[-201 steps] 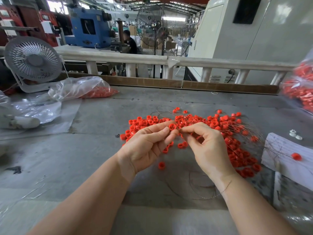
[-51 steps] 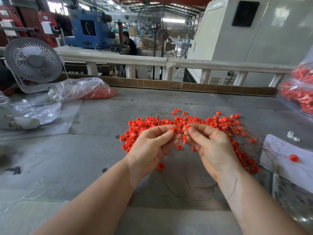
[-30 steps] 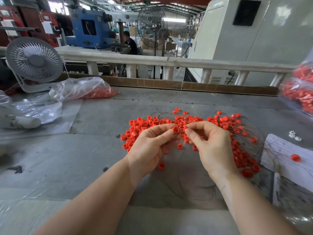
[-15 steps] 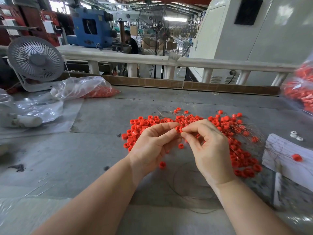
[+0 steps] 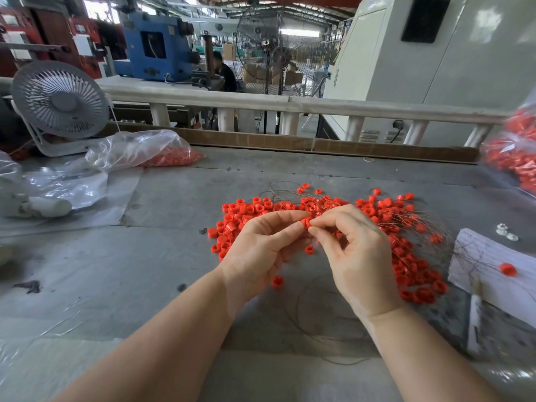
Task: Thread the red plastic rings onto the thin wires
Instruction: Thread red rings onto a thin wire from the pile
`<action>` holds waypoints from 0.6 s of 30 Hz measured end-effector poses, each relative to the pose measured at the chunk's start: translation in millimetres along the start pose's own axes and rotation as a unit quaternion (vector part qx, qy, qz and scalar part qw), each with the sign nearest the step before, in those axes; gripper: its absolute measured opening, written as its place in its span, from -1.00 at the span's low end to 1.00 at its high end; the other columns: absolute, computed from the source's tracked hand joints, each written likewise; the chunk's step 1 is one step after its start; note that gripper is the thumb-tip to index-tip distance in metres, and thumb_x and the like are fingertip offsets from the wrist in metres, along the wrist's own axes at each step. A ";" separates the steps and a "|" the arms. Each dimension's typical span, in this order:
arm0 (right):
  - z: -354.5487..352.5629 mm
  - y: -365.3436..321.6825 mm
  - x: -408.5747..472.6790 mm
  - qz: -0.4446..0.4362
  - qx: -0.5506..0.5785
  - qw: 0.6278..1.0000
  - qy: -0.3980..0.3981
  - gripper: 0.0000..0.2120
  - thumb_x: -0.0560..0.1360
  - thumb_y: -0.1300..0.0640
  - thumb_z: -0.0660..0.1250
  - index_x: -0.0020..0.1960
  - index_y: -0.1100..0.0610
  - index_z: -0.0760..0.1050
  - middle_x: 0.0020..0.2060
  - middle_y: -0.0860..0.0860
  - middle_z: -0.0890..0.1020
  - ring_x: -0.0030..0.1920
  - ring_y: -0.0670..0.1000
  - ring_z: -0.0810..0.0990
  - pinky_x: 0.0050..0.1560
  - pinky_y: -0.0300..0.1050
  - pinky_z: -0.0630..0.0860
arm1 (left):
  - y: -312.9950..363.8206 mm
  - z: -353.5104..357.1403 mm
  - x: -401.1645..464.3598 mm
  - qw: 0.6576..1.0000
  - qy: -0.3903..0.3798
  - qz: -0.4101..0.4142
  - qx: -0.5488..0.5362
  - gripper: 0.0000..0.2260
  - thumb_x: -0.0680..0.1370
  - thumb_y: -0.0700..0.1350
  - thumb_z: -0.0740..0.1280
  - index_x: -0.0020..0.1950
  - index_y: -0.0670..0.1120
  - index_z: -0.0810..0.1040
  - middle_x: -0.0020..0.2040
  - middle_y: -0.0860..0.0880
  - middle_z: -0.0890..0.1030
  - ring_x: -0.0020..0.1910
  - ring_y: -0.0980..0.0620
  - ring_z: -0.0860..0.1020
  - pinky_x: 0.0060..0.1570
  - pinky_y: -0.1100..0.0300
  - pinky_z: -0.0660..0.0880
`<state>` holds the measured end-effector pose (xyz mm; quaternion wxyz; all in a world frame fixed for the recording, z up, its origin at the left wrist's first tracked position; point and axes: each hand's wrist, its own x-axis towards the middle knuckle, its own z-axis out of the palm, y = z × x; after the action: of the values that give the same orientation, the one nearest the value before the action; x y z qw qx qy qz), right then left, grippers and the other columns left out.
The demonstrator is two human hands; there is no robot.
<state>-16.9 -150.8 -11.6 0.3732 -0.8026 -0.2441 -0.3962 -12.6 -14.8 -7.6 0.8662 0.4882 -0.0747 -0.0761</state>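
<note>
Centrally, one red ring [image 5: 305, 222] sits pinched between the thumb and forefinger of the left hand [image 5: 262, 252], held just above the grey table [image 5: 162, 256]. The right hand [image 5: 355, 253] meets it from the other side, its thumb and forefinger tips pressed together right against the ring; they appear to pinch a thin wire, though the wire at the fingertips is too fine to make out. Both hands hover over the table with palms turned partly toward each other, the remaining fingers loosely curled, and the bare forearms reach in from the bottom of the view.

Just beyond and to the right of the hands lies a spread-out pile of red rings [image 5: 385, 227], with a tangle of thin wires [image 5: 412, 224] running through it. A wire loop [image 5: 322, 323] curls on the table beneath the right wrist. One loose ring [image 5: 277, 281] lies beside the left wrist.

Farther right, a white sheet of paper [image 5: 490, 256] carries a single ring. At far right hangs a clear bag of red rings [image 5: 516, 158], blurred. To the far left a second plastic bag [image 5: 145, 152] holds more red pieces, next to a small white desk fan [image 5: 59, 103].
</note>
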 end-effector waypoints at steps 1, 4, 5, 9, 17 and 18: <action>-0.1 0.1 -0.1 -0.002 -0.004 1.000 -0.002 -0.96 0.40 0.27 0.38 -0.22 0.23 0.59 -0.26 0.01 0.58 -0.23 -0.02 0.55 -0.17 -0.15 0.48 | -0.2 -0.2 0.0 1.000 -0.002 0.002 0.000 -0.87 0.49 -0.35 0.24 -0.05 -0.24 0.56 -0.26 -0.07 0.65 -0.31 0.10 0.63 -0.22 0.33 0.57; -0.5 0.2 -0.6 -0.004 -0.010 1.000 -0.008 -0.95 0.41 0.26 0.37 -0.21 0.23 0.60 -0.26 0.01 0.57 -0.23 0.00 0.55 -0.19 -0.08 0.50 | -1.2 -0.8 0.2 1.000 -0.001 0.006 0.002 -0.88 0.48 -0.34 0.25 -0.05 -0.23 0.56 -0.28 -0.06 0.66 -0.31 0.11 0.63 -0.23 0.33 0.57; -0.5 0.2 -0.7 -0.005 -0.011 1.000 -0.009 -0.94 0.41 0.26 0.37 -0.21 0.23 0.60 -0.26 0.01 0.58 -0.23 0.01 0.56 -0.19 -0.06 0.51 | -1.6 -1.1 0.3 1.000 0.000 0.006 0.005 -0.88 0.47 -0.34 0.26 -0.05 -0.23 0.56 -0.28 -0.06 0.66 -0.31 0.11 0.63 -0.23 0.33 0.57; -0.6 0.4 -0.6 -0.006 -0.012 1.000 -0.016 -0.94 0.41 0.26 0.36 -0.20 0.24 0.60 -0.25 0.02 0.58 -0.22 0.03 0.56 -0.19 -0.03 0.53 | -3.1 -1.6 0.9 1.000 0.004 0.007 0.019 -0.88 0.47 -0.34 0.27 -0.04 -0.24 0.56 -0.28 -0.06 0.65 -0.31 0.11 0.63 -0.20 0.31 0.58; 0.2 0.3 -0.6 0.007 -0.006 1.000 -0.028 -0.95 0.40 0.28 0.37 -0.21 0.25 0.61 -0.24 0.04 0.58 -0.21 0.04 0.57 -0.17 -0.03 0.52 | -3.4 -0.3 -0.4 0.998 0.024 0.014 0.049 -0.85 0.37 -0.26 0.33 -0.08 -0.22 0.58 -0.28 -0.06 0.66 -0.29 0.09 0.63 -0.07 0.13 0.40; 0.1 -0.2 -0.6 0.008 -0.005 1.000 -0.028 -0.94 0.40 0.29 0.37 -0.20 0.26 0.61 -0.24 0.04 0.59 -0.20 0.04 0.57 -0.15 -0.03 0.52 | -3.6 -0.3 -0.2 0.998 0.026 0.013 0.047 -0.86 0.38 -0.27 0.33 -0.08 -0.22 0.58 -0.28 -0.07 0.66 -0.29 0.08 0.63 -0.07 0.14 0.40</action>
<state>-17.3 -150.7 -12.1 0.3656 -0.8171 -0.2462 -0.3715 -12.9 -16.3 -10.9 0.8447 0.5295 -0.0623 -0.0481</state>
